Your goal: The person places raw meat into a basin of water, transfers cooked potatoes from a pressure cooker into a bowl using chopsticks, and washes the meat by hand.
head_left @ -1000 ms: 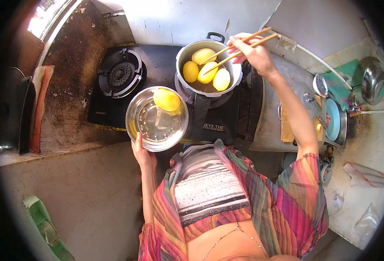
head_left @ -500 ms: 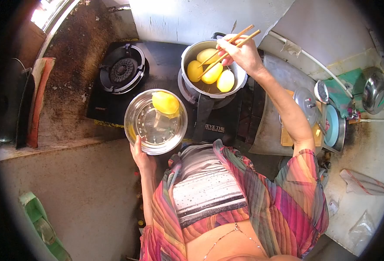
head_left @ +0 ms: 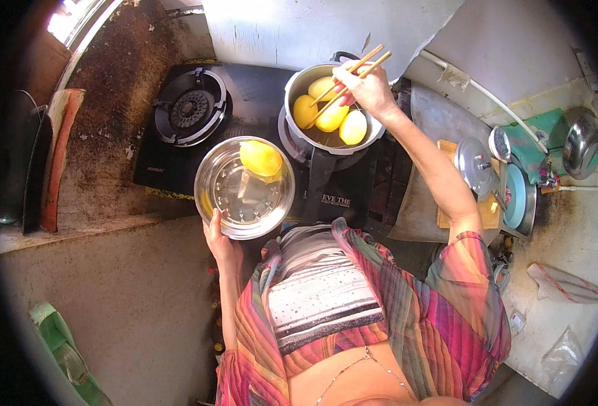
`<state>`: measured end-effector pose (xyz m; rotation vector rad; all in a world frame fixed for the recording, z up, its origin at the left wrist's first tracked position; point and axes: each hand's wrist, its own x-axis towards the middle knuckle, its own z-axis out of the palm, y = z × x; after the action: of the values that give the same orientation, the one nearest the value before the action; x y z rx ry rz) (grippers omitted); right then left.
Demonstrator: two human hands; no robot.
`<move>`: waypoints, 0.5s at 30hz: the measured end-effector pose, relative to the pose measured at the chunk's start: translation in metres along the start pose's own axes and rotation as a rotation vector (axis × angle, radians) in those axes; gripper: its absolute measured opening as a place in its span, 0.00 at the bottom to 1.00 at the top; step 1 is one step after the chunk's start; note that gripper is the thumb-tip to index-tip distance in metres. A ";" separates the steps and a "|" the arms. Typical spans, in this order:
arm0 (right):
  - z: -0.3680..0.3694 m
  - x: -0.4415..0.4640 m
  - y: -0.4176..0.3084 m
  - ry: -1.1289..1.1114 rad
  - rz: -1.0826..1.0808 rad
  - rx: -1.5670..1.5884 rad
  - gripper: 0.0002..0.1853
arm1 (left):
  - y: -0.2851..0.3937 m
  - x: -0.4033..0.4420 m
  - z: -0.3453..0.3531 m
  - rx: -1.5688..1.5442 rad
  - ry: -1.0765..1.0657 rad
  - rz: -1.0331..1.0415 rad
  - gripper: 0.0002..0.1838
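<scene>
head cam: a lidless metal pot [head_left: 337, 151] is set on the rt burner of a blk glass hob [head_left: 255, 88], w/ its long blk handle [head_left: 320, 174] pointed towards the body. four yellow, oval, potato-like pcs [head_left: 353, 127] are contained in the pot. a pair of wooden chopsticks [head_left: 374, 53] is gripped by the rt hand [head_left: 370, 88], fingers wrapped round the shafts, over the pot's back-right rim. the tips are lowered inside the pot, at the pcs to its left & middle; whether any pc is pinched can't be told. a steel bowl [head_left: 245, 203] is held by the l. hand [head_left: 221, 240], front-left of the pot, w/ the thumb laid at the rim & the other fingers mostly hidden beneath. one more yellow pc [head_left: 260, 158] is carried in the bowl, on the side nearer the pot. the hands are set well apart. another burner [head_left: 192, 108] is seen left of the pot. well right of the pot, a metal lid [head_left: 473, 166] is set over part of a wooden board [head_left: 478, 216] on the worktop [head_left: 448, 115]; a lt-blue dish [head_left: 517, 196] is seen further rt.
</scene>
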<state>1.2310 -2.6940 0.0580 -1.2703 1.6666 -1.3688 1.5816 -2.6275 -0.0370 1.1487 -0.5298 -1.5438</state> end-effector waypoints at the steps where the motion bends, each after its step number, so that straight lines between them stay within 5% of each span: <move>1: 0.001 0.000 0.002 0.013 0.009 0.015 0.11 | 0.001 0.000 0.001 -0.002 0.007 -0.006 0.18; 15: -0.047 -0.010 0.052 0.015 0.177 0.371 0.13 | 0.004 0.007 -0.002 0.015 -0.013 0.008 0.19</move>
<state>1.1778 -2.6684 0.0197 -0.8815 1.4132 -1.4939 1.5857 -2.6352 -0.0376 1.1475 -0.5548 -1.5431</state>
